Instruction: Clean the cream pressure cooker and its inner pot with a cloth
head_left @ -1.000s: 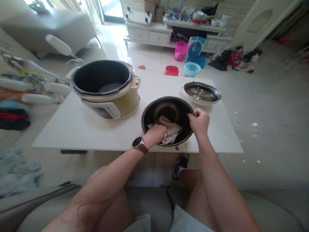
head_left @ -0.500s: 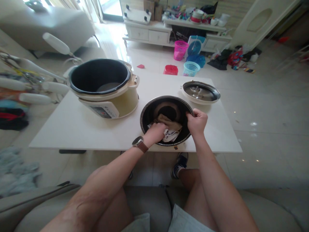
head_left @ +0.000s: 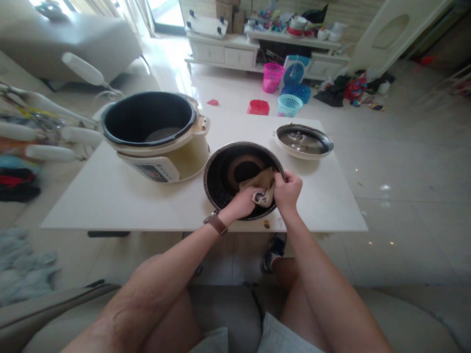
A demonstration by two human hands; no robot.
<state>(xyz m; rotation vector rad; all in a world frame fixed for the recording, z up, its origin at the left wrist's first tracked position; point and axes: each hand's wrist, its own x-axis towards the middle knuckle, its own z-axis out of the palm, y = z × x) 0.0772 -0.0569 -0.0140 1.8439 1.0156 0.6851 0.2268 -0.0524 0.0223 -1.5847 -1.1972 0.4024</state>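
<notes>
A dark, round inner pot [head_left: 221,171] is tipped toward me near the front edge of the white table [head_left: 324,206]. Inside it, my left hand [head_left: 243,202] is closed on a beige cloth [head_left: 265,180], which is bunched against the right part of the pot's inner wall. My right hand [head_left: 288,191] grips the pot's right rim, thumb over the edge; the cloth reaches close to that thumb. To the left stands an electric pressure cooker [head_left: 193,159], its top uncovered. Its round lid [head_left: 305,143] lies upturned at the right, beyond my right hand.
White-handled utensils [head_left: 83,68] crowd the left side beside the cooker. Past the table, a pink basket [head_left: 273,78], a light-blue basket [head_left: 290,105] and a red stool-like item [head_left: 258,107] stand on the tiled floor. A low white cabinet [head_left: 239,56] lines the back.
The inner pot has shifted slightly left along with my right hand. My left hand has moved the cloth up and right inside the pot, toward the right rim.
</notes>
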